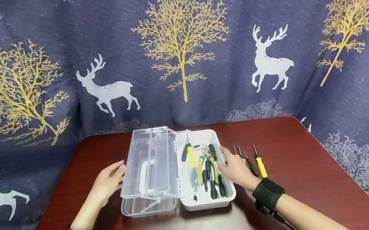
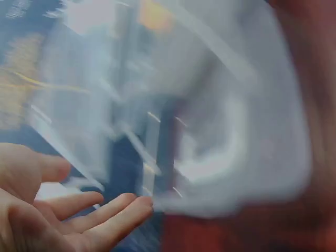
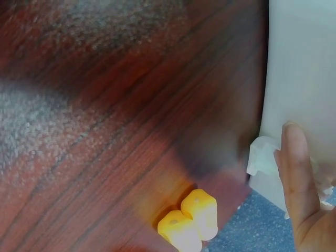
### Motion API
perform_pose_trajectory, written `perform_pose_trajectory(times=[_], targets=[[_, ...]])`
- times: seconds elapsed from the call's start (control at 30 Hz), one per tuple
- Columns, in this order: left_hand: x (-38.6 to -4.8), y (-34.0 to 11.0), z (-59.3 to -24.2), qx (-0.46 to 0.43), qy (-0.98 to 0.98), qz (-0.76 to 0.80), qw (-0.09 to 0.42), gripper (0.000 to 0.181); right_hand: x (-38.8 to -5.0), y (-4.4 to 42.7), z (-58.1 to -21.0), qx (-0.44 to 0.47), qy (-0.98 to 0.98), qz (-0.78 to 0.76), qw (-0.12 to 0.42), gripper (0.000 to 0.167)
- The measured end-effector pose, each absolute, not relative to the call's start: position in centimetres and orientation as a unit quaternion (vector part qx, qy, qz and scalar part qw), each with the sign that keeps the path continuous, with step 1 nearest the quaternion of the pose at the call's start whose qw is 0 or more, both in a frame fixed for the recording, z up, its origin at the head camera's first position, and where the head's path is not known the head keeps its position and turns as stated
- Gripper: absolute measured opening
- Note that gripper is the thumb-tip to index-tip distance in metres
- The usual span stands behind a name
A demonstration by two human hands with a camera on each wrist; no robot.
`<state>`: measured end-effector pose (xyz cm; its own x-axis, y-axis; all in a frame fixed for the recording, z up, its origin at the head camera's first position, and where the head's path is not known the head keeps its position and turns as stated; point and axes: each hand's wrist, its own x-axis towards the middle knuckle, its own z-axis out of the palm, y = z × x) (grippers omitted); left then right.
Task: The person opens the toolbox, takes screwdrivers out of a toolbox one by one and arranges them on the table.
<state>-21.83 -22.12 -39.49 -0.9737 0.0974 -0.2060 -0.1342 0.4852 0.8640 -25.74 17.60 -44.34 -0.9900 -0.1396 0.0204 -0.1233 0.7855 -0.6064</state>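
Near the middle of the table, a clear lid (image 1: 140,151) stands raised on the left of a white plastic toolbox (image 1: 181,157), joined to it by hinges. My left hand (image 1: 108,182) is beside the lid's left edge, fingers loosely spread; any contact cannot be told. The left wrist view shows that hand (image 2: 79,215) blurred, its fingers extended. At the toolbox's right wall is my right hand (image 1: 236,168), its thumb (image 3: 296,157) lying straight against the white side by a pale latch (image 3: 262,155); its other fingers are mostly hidden. Pliers (image 1: 201,164) and several screwdrivers lie inside.
Several screwdrivers, one with a yellow handle (image 1: 261,167), lie on the table (image 1: 302,177) right of the box. Two yellow handle ends (image 3: 199,215) appear in the right wrist view. A patterned curtain (image 1: 204,108) hangs behind the table.
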Motion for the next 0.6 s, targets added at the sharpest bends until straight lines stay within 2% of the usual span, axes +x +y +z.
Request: perform_pose_trajectory(times=[0.2, 0.4, 0.6], targets=[[-20.2, -21.0, -37.9, 0.016, 0.821, 0.553, 0.145, 0.078, -25.3, 17.5, -44.4, -0.07, 0.942, -0.326, 0.018, 0.064], [-19.9, -22.2, -39.4, 0.024, 0.788, 0.589, 0.177, 0.078, -25.3, 17.5, -44.3, -0.068, 0.942, -0.327, 0.024, 0.064], [-20.3, -22.4, -40.4, 0.025, 0.793, 0.583, 0.175, 0.079, -25.4, 17.7, -44.2, -0.067, 0.946, -0.317, 0.014, 0.065]])
